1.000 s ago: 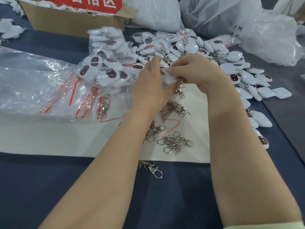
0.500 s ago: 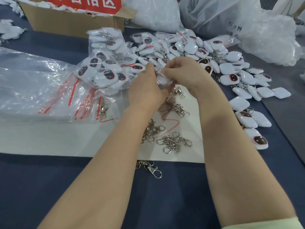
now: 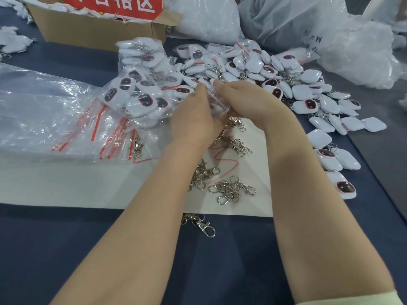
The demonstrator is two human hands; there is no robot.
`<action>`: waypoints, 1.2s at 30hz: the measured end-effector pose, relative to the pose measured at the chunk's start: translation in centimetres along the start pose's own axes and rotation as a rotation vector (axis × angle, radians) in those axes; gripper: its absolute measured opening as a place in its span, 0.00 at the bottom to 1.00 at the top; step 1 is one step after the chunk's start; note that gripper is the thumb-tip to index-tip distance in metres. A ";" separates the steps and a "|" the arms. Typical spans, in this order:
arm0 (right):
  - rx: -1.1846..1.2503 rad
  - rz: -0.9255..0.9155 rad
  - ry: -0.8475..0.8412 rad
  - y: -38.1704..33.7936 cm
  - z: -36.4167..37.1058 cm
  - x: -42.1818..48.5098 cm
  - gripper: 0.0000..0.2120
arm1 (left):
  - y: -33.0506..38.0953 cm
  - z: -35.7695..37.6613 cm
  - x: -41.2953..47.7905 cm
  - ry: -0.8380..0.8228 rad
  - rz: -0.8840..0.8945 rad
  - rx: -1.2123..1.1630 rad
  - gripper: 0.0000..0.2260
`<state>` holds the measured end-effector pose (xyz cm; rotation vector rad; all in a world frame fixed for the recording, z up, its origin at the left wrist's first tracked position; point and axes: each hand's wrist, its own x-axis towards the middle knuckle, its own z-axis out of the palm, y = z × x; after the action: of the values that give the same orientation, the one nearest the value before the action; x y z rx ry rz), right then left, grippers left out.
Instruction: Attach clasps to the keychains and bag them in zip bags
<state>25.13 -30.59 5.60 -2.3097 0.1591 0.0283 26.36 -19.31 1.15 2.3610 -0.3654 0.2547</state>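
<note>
**Left hand** (image 3: 193, 115): over the far edge of the sheet, fingers drawn together and pinching the small clear zip bag (image 3: 217, 102).

**Right hand** (image 3: 244, 102): just beside the left hand, fingers curled and pinching the same bag from the other side. The two hands cover most of the bag, so its contents cannot be made out.

**Silver metal swivel clasps** (image 3: 231, 189): loose clusters on the flat white sheet (image 3: 66, 183), below and on the near side of the hands. The left forearm hides part of them.

**Single silver clasp** (image 3: 203, 225): off the sheet, on the dark blue tabletop (image 3: 66, 249), between the forearms.

**White rounded-square plastic keychains with dark, red-rimmed ovals** (image 3: 286, 84): a heap beyond and to the right of the hands, trailing down past the sheet's right edge.

**Clear plastic bag packed with keychains** (image 3: 136, 89): left of the hands, touching the heap.

**Empty clear zip bags with red seal strips** (image 3: 66, 119): a fanned stack at left, overlapping the sheet.

**Brown cardboard box** (image 3: 99, 29): at the far edge, carrying a red sign with white characters (image 3: 114, 5).

**White plastic sacks** (image 3: 209, 16): far edge, right of the box.
</note>
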 end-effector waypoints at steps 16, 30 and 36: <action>0.390 -0.002 -0.150 0.0 0.4 -0.1 0.28 | 0.6 -1.3 0.4 0.031 0.056 0.017 0.12; -0.291 0.176 0.386 6.2 1.2 1.4 0.17 | -0.3 -0.4 -0.1 -0.029 0.044 0.011 0.16; -0.450 0.224 0.267 6.3 2.1 1.9 0.23 | -0.2 -0.5 -0.2 -0.030 0.018 0.005 0.21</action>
<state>26.26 -33.46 -0.58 -2.7250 0.6002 -0.1458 26.23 -18.83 1.37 2.3696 -0.4002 0.2294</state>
